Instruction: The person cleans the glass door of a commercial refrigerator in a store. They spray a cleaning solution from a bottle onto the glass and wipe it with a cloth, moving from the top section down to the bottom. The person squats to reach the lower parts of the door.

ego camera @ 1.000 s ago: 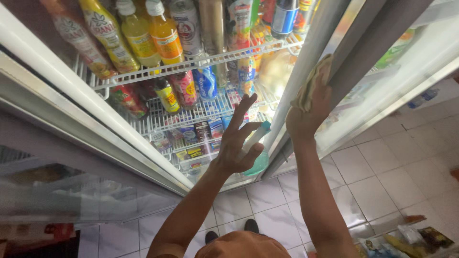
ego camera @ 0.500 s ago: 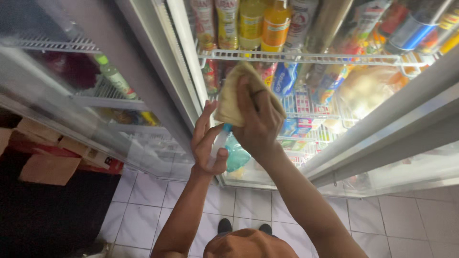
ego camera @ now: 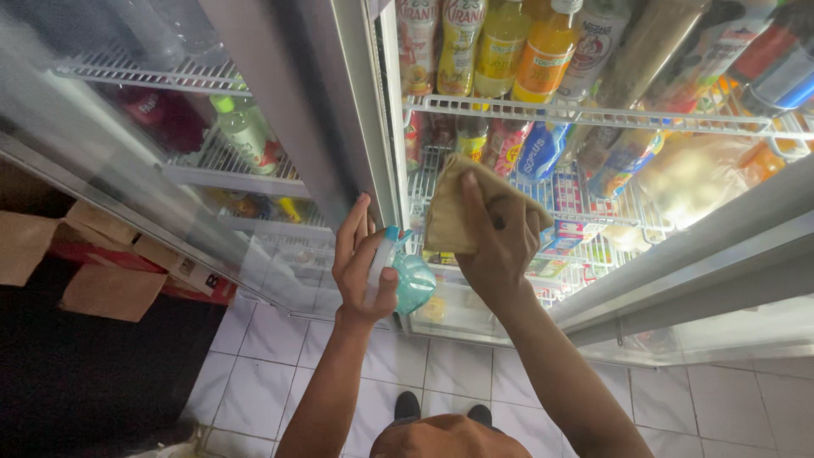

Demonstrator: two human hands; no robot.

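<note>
My left hand (ego camera: 363,265) grips a small clear-blue spray bottle (ego camera: 409,280) with a white and blue nozzle, held low against the grey frame (ego camera: 339,110) of a glass-door drinks fridge. Just to its right, my right hand (ego camera: 500,246) presses a tan folded cloth (ego camera: 454,208) flat on the glass door. Behind that glass, white wire shelves (ego camera: 593,114) carry rows of juice bottles (ego camera: 549,51) and cans.
A second glass door (ego camera: 127,161) stands at the left with a green bottle (ego camera: 246,131) behind it. Brown cardboard boxes (ego camera: 102,271) sit at lower left. White floor tiles (ego camera: 458,369) lie below, with my shoes (ego camera: 441,409) near the fridge base.
My view has shifted right along the fridge. The right hand with the cloth slid down the glass, and the left hand now clearly holds the spray bottle.
</note>
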